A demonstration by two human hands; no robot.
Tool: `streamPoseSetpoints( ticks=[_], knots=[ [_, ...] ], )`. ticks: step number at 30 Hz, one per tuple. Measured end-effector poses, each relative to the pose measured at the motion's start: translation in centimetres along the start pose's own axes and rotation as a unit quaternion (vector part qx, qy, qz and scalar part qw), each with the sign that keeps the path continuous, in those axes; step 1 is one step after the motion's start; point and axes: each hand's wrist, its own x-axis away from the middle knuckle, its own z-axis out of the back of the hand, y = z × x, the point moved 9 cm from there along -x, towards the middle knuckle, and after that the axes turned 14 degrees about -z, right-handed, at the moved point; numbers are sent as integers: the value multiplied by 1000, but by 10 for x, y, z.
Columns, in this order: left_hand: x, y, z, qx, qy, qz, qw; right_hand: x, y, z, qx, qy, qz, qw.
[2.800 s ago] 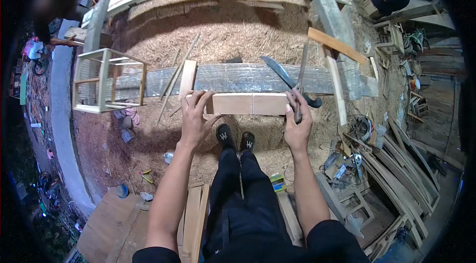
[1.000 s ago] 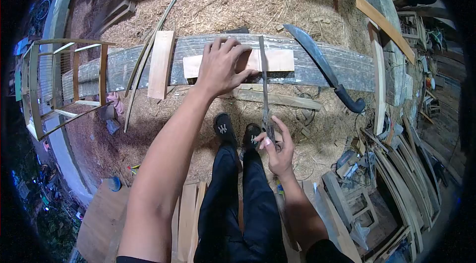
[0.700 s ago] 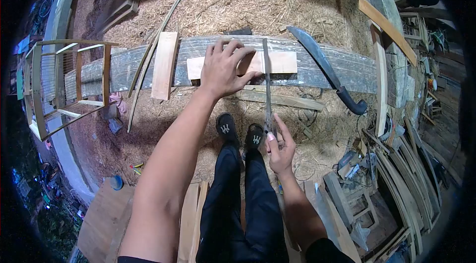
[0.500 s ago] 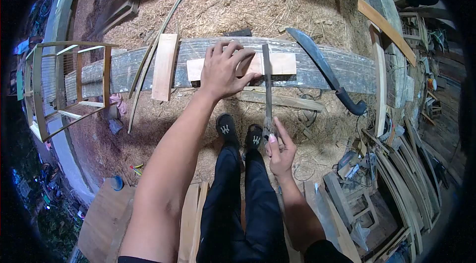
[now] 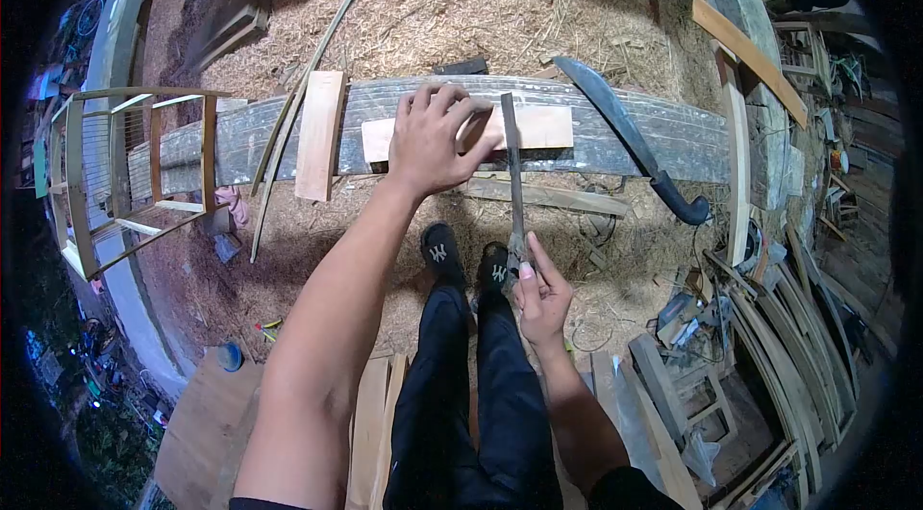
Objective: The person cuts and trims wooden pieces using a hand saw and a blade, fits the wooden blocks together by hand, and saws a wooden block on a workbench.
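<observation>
My left hand (image 5: 436, 140) presses on a pale wooden board (image 5: 546, 127) lying crosswise on a weathered plank bench, its fingers curled over the far edge. My right hand (image 5: 543, 297) is closed around the handle end of a saw (image 5: 513, 154), index finger stretched along it. The saw's long, narrow dark blade lies across the board, just right of my left hand. Its teeth cannot be made out. Right of the board rests a large curved knife (image 5: 615, 116) with a black handle. A second pale board (image 5: 320, 135) lies to the left.
The plank bench (image 5: 385, 92) spans the view above sawdust-covered ground. A wooden frame with thin rods (image 5: 207, 152) stands at left. Long thin strips (image 5: 306, 97) lean across the bench. Stacked curved wood (image 5: 784, 347) and scraps lie at right. My shoes (image 5: 495, 265) are below the bench.
The saw and my right hand have shifted slightly left, and the blade's tip has come a little closer to me. My left hand stays on the board.
</observation>
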Motion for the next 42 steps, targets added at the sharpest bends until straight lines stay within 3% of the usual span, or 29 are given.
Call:
streamPoseSetpoints(
  ticks=[3, 9, 12, 15, 19, 21, 24, 34, 40, 42],
  knots=[
    [-2, -7, -6, 30, 21, 48, 998, 0, 3, 1, 0, 19, 2, 1000],
    [-15, -8, -10, -56, 67, 151, 985, 4, 2, -6, 0, 23, 7, 1000],
    [-14, -17, -13, -116, 98, 248, 957, 1, 6, -4, -19, 19, -10, 1000],
    [-15, -18, -19, -117, 69, 249, 959, 3, 3, -4, 21, 17, -3, 1000],
    [-27, -16, -19, -129, 69, 168, 975, 2, -6, -8, 17, 10, -39, 999],
    [-26, -18, -22, -128, 63, 190, 971, 2, 1, -9, 54, 13, -66, 996],
    [-22, -22, -24, -134, 60, 220, 964, 6, -1, -4, 102, 70, 12, 992],
    [-25, -23, -25, -141, 24, 244, 959, 8, -8, -11, 79, 89, -5, 993],
    [-26, -22, -25, -143, 30, 228, 963, -2, 2, -4, 60, 90, -87, 990],
    [-25, -21, -24, -139, 30, 225, 964, -5, -3, -7, 70, 110, -29, 991]
  ],
)
